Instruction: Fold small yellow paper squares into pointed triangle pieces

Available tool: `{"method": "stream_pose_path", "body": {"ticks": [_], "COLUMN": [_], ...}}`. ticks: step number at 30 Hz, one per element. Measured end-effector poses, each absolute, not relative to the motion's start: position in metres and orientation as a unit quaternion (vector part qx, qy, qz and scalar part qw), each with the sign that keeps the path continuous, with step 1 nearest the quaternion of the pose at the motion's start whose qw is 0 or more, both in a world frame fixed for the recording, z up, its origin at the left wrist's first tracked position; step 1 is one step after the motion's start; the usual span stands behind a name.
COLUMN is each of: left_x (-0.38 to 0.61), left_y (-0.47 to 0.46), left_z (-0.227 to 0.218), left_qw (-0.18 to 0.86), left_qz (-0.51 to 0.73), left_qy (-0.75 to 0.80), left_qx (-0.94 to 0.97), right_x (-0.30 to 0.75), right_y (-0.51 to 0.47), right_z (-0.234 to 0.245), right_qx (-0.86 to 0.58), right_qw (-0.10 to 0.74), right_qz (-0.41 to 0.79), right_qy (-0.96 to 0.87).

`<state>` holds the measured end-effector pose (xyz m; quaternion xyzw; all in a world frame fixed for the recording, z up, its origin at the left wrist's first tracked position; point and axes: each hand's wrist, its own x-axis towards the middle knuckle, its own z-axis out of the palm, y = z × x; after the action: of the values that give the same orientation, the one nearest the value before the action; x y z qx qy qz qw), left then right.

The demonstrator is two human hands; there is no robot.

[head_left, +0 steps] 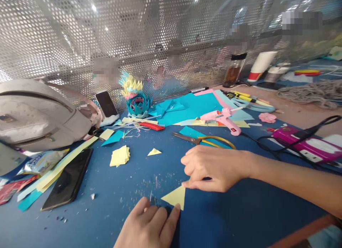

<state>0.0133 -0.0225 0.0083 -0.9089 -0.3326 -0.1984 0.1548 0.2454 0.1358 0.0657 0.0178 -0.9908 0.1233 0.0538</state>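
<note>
A small yellow paper triangle [176,197] lies on the blue table near the front edge. My left hand [149,227] rests flat below it, fingers together, with the fingertips pressing its lower corner. My right hand [211,168] comes in from the right and its thumb and fingertips press the triangle's upper right tip against the table. Neither hand lifts the paper.
A stack of yellow paper squares [120,156] and a loose yellow triangle [154,152] lie behind. Scissors [203,139], a pink glue gun [223,118], a red comb-like tool [152,125], a teal and yellow paper flower [136,98], two phones [68,180], a grey bag [37,114] and cables [283,143] surround the spot.
</note>
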Motion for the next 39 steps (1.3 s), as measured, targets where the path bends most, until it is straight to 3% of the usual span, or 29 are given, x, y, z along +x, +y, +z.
{"method": "stream_pose_path", "body": {"ticks": [3,6,11,21,27,32,35,39], "left_x": [0.012,0.014,0.024,0.036,0.017,0.005,0.005,0.009], "left_y": [-0.016,-0.008,0.002,0.009,0.013,0.013,0.012,0.015], "left_z": [0.013,0.019,0.023,0.026,0.029,0.026,0.023,0.021], "left_qw": [0.094,-0.04,-0.184,-0.165,-0.064,0.02,-0.016,-0.154], "left_qz": [-0.238,-0.29,-0.239,-0.305,-0.405,-0.449,-0.46,-0.476], "left_qy": [-0.349,-0.408,-0.539,-0.539,-0.456,-0.401,-0.408,-0.473], "left_qx": [-0.901,-0.865,-0.787,-0.768,-0.79,-0.798,-0.788,-0.725], "right_x": [0.243,0.238,0.229,0.229,0.231,0.227,0.225,0.225], "right_y": [0.136,0.133,0.12,0.113,0.111,0.108,0.107,0.108], "right_z": [0.052,0.037,0.023,0.027,0.033,0.036,0.035,0.032], "right_qx": [0.045,0.04,-0.049,-0.071,-0.18,-0.187,-0.201,-0.216], "right_qw": [0.12,0.186,0.157,0.175,0.202,0.204,0.222,0.223], "right_qz": [0.111,0.1,0.139,0.288,0.402,0.532,0.536,0.548], "right_qy": [-0.986,-0.977,-0.977,-0.939,-0.875,-0.801,-0.789,-0.776]}}
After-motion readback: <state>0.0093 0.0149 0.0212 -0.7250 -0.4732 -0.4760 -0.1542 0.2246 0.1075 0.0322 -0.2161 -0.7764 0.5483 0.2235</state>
